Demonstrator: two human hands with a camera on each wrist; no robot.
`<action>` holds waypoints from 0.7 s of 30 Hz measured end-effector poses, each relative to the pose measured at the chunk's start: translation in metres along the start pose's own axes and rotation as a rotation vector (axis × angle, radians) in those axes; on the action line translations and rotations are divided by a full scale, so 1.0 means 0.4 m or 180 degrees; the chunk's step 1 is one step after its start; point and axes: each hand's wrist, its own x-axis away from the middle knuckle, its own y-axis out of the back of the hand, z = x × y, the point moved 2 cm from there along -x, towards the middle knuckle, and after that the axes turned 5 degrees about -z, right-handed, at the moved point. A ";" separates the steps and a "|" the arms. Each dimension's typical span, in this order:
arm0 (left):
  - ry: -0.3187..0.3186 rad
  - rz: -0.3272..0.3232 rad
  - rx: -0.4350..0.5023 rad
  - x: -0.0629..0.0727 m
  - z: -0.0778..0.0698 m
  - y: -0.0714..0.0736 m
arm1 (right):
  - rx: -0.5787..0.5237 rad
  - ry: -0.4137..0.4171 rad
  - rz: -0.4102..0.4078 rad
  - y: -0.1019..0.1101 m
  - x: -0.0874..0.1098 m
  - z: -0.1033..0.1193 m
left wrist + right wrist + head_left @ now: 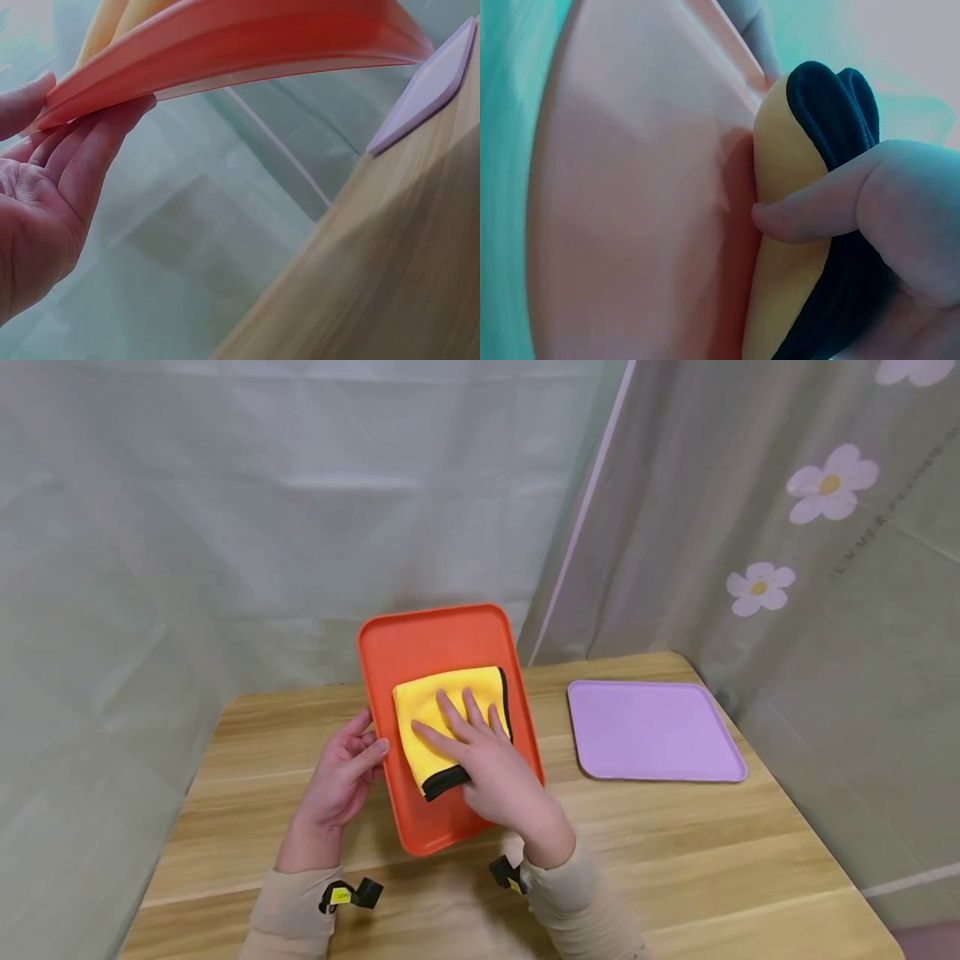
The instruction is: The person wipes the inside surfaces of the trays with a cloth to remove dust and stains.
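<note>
An orange-red tray is held up tilted above the table, its inner face toward the head camera. My left hand grips its left edge. In the left wrist view the thumb lies on the upper side and the fingers support the underside. On the tray's face lies a folded yellow cloth with black trim. My right hand presses on this cloth with straight, spread fingers. The right wrist view shows the thumb against the cloth's folded side, beside its black edging.
A lilac tray lies flat on the wooden table, at the right toward the back. Pale curtains hang behind and on both sides, with white flowers printed on the right one.
</note>
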 end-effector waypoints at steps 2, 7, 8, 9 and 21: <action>0.0009 0.0013 -0.0008 0.000 0.002 0.000 | 0.0072 0.0008 0.0028 -0.009 0.001 0.006; 0.0051 -0.0029 -0.0068 0.007 0.008 0.004 | 0.0174 0.0011 0.0079 -0.030 0.007 0.023; 0.0064 -0.0028 -0.0086 0.008 0.009 0.004 | 0.0178 0.0004 0.0092 -0.033 0.009 0.027; 0.0084 -0.0028 -0.0108 0.010 0.010 0.004 | 0.0182 0.0000 0.0107 -0.035 0.011 0.031; 0.0086 0.0036 0.0080 0.009 0.023 -0.004 | 0.0255 -0.0035 0.0141 -0.047 0.026 0.047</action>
